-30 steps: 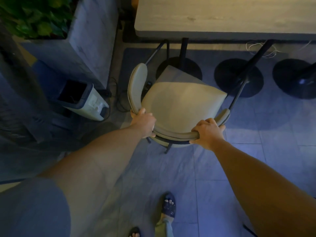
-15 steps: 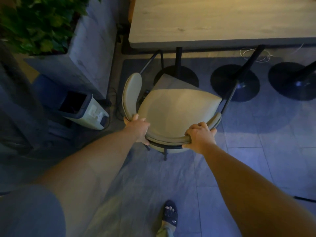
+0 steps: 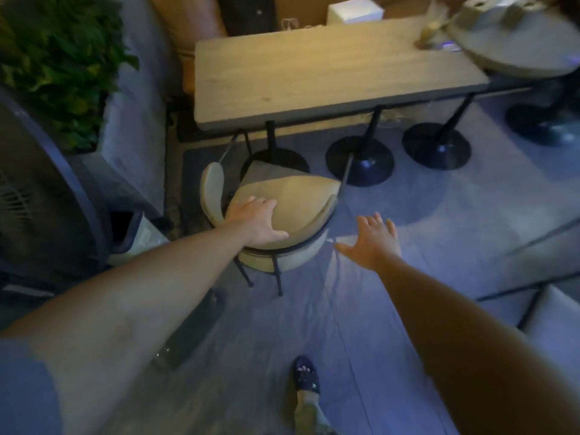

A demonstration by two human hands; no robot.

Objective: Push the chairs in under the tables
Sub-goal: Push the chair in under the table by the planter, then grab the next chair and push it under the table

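Head view, chair (image 3: 301, 196) before table (image 3: 320, 73), bin (image 3: 135, 237) left, planter (image 3: 135, 98) behind.

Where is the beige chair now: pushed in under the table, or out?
Mostly out: the chair's seat lies almost wholly clear of the table edge.

Cream chair (image 3: 301, 199) with black legs, pale wood-grain table (image 3: 314, 73), grey tiled floor (image 3: 408, 262), green plant (image 3: 62, 64).

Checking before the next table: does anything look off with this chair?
The chair sits skewed to the table, with only its front tucked under the edge. The left hand rests open on its back; the right hand hangs open beside it.
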